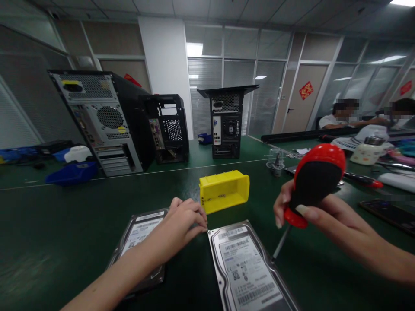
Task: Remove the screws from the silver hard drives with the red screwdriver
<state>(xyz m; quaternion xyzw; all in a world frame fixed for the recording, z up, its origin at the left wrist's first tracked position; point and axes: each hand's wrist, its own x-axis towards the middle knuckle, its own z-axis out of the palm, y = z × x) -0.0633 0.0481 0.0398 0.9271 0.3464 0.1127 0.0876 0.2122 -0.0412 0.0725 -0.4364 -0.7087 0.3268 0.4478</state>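
My right hand (324, 211) is wrapped round the red and black handle of a screwdriver (319, 172). The shaft slants down, and its tip meets the right edge of a hard drive (246, 268) lying label up in front of me. At that drive's far left corner, the fingertips of my left hand (189, 216) are pinched together; whatever they hold, if anything, is too small to make out. Under my left forearm lies a second hard drive (142, 229), partly covered. Just beyond my left fingers a yellow plastic bin (223, 192) rests on its side, its opening facing me.
Computer cases (106, 125) stand along the far side of the green table (48, 242), beside a blue bin (73, 172). To the right are a clear spindle (276, 162), another screwdriver (363, 179), a dark flat board (389, 214) and a cream jar (365, 151). Two people sit beyond.
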